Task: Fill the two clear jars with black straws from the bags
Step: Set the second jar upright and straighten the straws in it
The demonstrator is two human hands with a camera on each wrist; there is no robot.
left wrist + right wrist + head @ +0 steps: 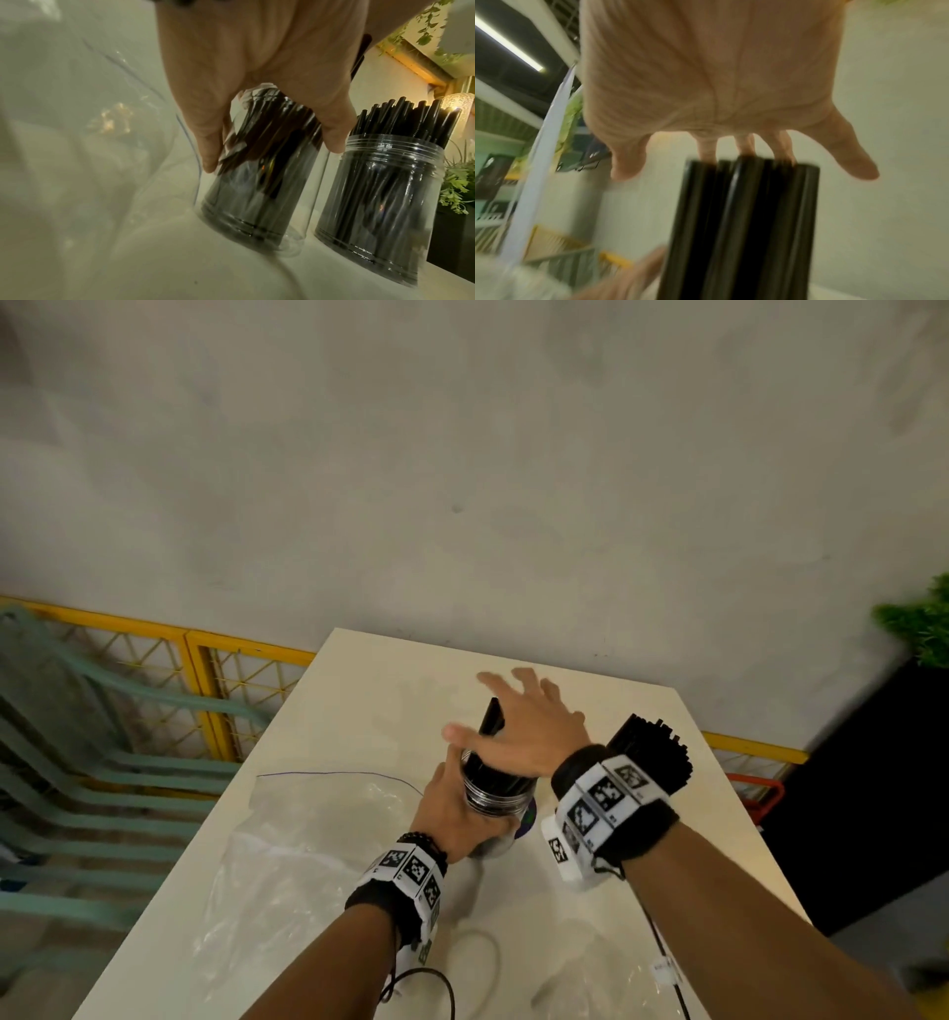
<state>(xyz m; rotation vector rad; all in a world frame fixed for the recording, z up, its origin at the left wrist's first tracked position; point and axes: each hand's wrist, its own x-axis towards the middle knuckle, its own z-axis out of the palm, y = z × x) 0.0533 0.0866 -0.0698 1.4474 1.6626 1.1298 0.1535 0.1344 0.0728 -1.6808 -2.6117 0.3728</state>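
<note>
we judge we're near done: the right jar (380, 203) brims with straws (401, 117); our left hand (457, 806) grips the left jar (257, 182), right hand (524, 726) flat, released, over its straws.

Left hand (457, 814), wrist banded with markers, curls its fingers (208, 146) in a grip. Right hand (524, 726) is held flat, palm down, fingers (628, 160) straight and spread, forearm extended forward.

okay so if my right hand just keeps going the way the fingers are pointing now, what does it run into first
Probably nothing close. The right hand is open, fingers spread toward the far table edge, palm over the black straws in the jar your left hand grips. Beyond the fingertips only bare tabletop shows, then the wall; depth is unclear.
</note>
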